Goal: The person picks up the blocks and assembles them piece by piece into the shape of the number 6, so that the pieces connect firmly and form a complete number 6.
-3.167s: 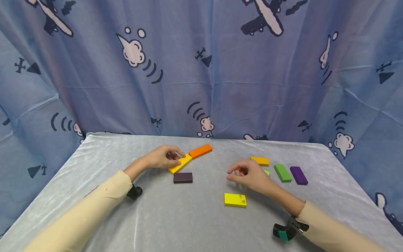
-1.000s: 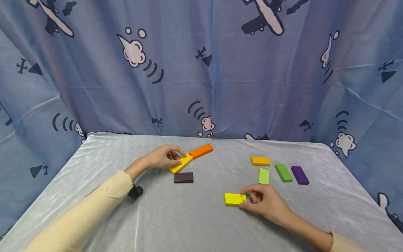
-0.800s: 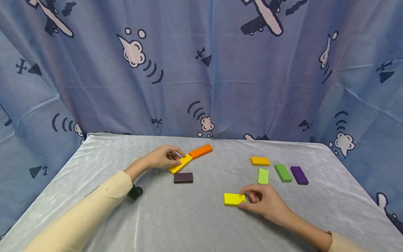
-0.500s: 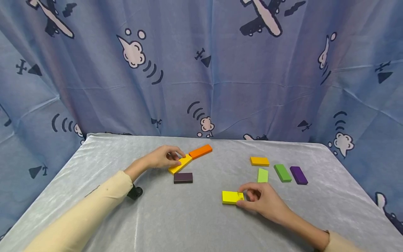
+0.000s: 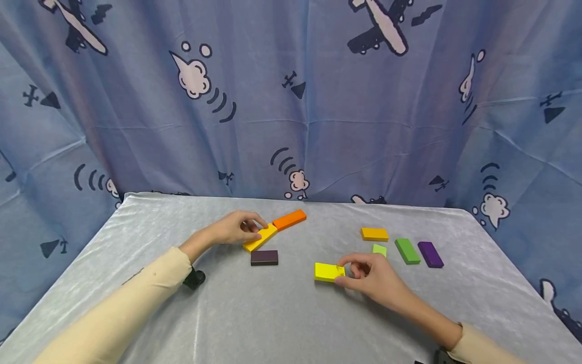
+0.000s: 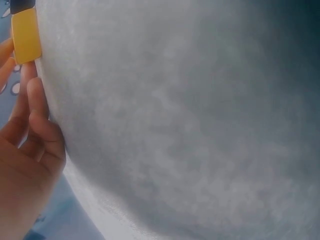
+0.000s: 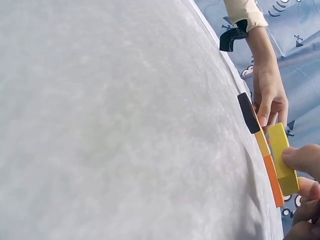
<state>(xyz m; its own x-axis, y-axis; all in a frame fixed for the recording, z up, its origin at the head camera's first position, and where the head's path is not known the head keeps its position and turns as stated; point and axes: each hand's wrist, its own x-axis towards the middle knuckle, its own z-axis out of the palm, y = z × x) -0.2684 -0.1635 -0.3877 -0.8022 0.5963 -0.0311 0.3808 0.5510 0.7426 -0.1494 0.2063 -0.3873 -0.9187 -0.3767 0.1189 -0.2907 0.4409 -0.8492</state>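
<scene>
In the head view my left hand point(image 5: 234, 227) pinches the golden-yellow domino block point(image 5: 260, 238) between thumb and fingers as it lies aslant on the cloth. The block's upper end meets an orange block point(image 5: 290, 219). Just below sits a dark brown block point(image 5: 264, 258). My right hand point(image 5: 375, 278) pinches the right end of a bright yellow block point(image 5: 325, 272), thumb on the near side and a finger on the far side. That grip also shows in the right wrist view, on the bright yellow block point(image 7: 283, 157); whether it is off the cloth, I cannot tell.
Right of centre lie an amber block point(image 5: 375, 234), a green block point(image 5: 407, 251) and a purple block point(image 5: 430, 254). A light green block point(image 5: 379, 249) is partly hidden behind my right hand. Grey-white cloth point(image 5: 254, 313) covers the table; a blue printed curtain point(image 5: 254, 151) hangs behind.
My right hand has come down from beside the light green block, taken hold of the bright yellow block and moved it left and away from me. My left hand has stayed put.
</scene>
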